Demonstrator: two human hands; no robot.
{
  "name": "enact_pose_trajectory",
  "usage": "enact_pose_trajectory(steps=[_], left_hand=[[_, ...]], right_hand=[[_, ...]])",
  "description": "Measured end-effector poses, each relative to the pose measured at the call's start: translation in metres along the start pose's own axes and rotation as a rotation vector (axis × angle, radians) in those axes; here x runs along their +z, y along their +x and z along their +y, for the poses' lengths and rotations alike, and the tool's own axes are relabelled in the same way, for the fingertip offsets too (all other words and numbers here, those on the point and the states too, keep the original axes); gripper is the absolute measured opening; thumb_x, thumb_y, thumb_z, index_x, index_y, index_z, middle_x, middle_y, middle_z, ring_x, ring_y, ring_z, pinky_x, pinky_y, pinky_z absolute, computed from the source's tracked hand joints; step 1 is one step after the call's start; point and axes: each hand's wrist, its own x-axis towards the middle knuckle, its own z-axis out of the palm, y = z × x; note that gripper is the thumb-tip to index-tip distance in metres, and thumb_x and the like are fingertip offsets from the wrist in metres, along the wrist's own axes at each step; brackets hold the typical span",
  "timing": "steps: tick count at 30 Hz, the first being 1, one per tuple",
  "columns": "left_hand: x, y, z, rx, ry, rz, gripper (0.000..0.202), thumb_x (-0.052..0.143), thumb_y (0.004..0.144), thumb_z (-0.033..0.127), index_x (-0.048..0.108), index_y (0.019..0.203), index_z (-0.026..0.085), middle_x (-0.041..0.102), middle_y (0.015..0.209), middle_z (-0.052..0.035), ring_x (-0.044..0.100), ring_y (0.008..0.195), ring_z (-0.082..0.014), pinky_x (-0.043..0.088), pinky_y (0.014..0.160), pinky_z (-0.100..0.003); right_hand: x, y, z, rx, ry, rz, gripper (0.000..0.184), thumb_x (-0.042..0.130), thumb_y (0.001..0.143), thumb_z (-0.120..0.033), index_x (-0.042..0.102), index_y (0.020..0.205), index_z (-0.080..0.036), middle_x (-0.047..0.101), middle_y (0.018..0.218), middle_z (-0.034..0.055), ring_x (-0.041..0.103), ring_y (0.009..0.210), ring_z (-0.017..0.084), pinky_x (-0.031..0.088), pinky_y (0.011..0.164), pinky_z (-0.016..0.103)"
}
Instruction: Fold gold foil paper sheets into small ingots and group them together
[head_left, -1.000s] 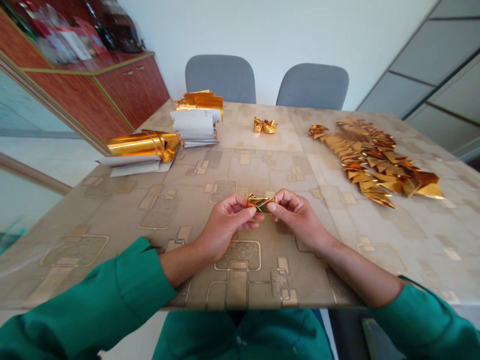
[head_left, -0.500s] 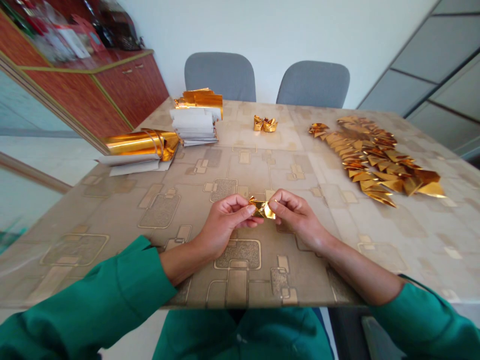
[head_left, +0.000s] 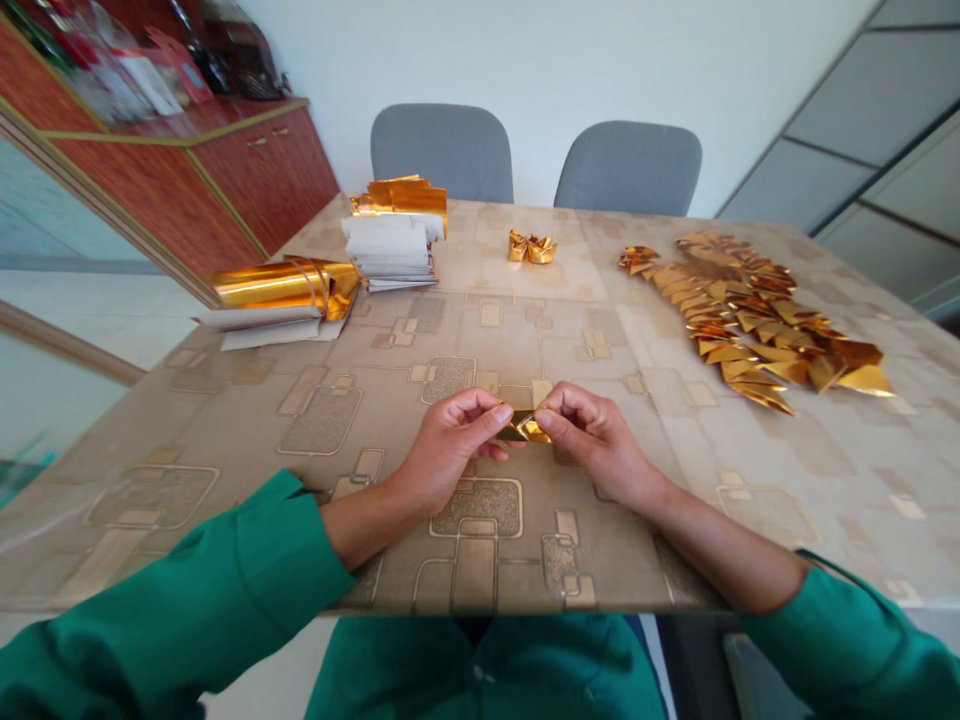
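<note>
A small folded piece of gold foil paper (head_left: 524, 427) is pinched between both hands over the near middle of the table. My left hand (head_left: 454, 440) grips its left end, thumb on top and fingers beneath. At the right end, my right hand (head_left: 595, 437) holds it between thumb and forefinger. The fingertips cover both ends of the paper. Farther back stand small folded gold paper ingots (head_left: 532, 247), side by side.
Folded gold paper pieces (head_left: 750, 315) lie heaped at the right. On the left are a gold foil roll (head_left: 277, 287) and a stack of white-backed sheets (head_left: 394, 245). Two grey chairs (head_left: 442, 150) stand behind the patterned tablecloth (head_left: 480, 570); a red-brown cabinet (head_left: 262, 185) is at the left.
Between my fingers the gold paper has turned slightly and looks flatter, with a darker face showing at its left. Both hands keep their grip in nearly the same place.
</note>
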Motion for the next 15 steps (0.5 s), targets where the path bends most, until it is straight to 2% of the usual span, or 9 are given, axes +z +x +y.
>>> enact_pose_trajectory(steps=[3,7,11,15], left_hand=[[0.0003,0.0010,0.0009,-0.033,-0.022,0.004,0.026,0.076,0.077,0.038,0.064,0.079,0.015,0.069,0.075,-0.0007,0.068,0.065,-0.0121,0.050,0.052,-0.018],[0.0005,0.0012,0.0015,-0.045,-0.110,0.030,0.030,0.074,0.080,0.041,0.063,0.095,0.017,0.071,0.085,-0.0022,0.071,0.070,-0.0143,0.054,0.057,-0.021],[0.0020,-0.0009,0.0008,-0.089,-0.182,0.018,0.026,0.081,0.073,0.029,0.062,0.084,0.015,0.070,0.078,-0.0002,0.067,0.067,-0.0099,0.053,0.059,-0.018],[0.0055,-0.0018,0.0011,-0.128,-0.235,0.019,0.027,0.084,0.069,0.030,0.064,0.079,0.013,0.070,0.074,-0.0011,0.065,0.065,-0.0081,0.052,0.061,-0.017]], right_hand=[[0.0010,0.0003,0.0021,0.021,0.028,0.015,0.031,0.060,0.091,-0.045,0.052,0.073,-0.021,0.040,0.059,-0.0061,0.033,0.051,0.009,0.025,0.048,0.024],[0.0028,0.0021,0.0027,0.002,0.029,0.167,0.029,0.060,0.090,-0.045,0.051,0.075,-0.022,0.042,0.058,-0.0066,0.034,0.050,0.009,0.027,0.048,0.024],[0.0032,0.0018,0.0025,-0.116,-0.099,0.295,0.023,0.062,0.089,-0.040,0.056,0.077,-0.021,0.054,0.067,-0.0026,0.045,0.060,0.011,0.036,0.057,0.026],[0.0045,-0.0012,0.0034,-0.199,-0.258,0.284,0.016,0.061,0.090,-0.034,0.058,0.080,-0.022,0.060,0.071,-0.0006,0.052,0.064,0.013,0.040,0.061,0.028]])
